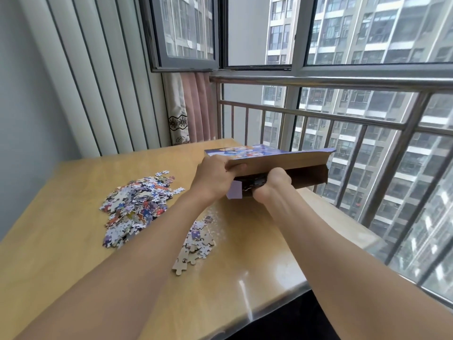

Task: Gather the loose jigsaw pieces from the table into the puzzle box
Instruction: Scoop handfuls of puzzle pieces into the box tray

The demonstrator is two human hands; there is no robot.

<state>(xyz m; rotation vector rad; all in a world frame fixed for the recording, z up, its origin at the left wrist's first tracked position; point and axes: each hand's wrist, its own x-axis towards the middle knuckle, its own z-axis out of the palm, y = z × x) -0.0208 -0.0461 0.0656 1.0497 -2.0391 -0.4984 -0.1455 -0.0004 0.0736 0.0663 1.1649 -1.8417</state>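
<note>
Hands first: our left hand (215, 176) grips the near left corner of the flat purple cardboard puzzle box (274, 160), thumb curled over the brown flap edge. Our right hand (270, 185) is pushed into the open end of that box with the fingers tucked inside, so we can't tell for sure what they're doing in there; it looks like they're wrapped around a dark clump of jigsaw pieces right at the opening. The box sits tilted up over the far right part of the light wooden table (61, 241), printed face up and the open end facing us.

Most of the loose colourful jigsaw pieces (137, 204) are in a big heap on the table to the left of our left arm, well apart from the box. A smaller scatter of pale jigsaw pieces (196, 244) lies between our two forearms, nearer to us than the box.

Behind the table there's a pink curtain (196, 106) in the corner, a metal balcony railing (343, 119) along the right side, and tall apartment blocks (367, 33) outside the window.
</note>
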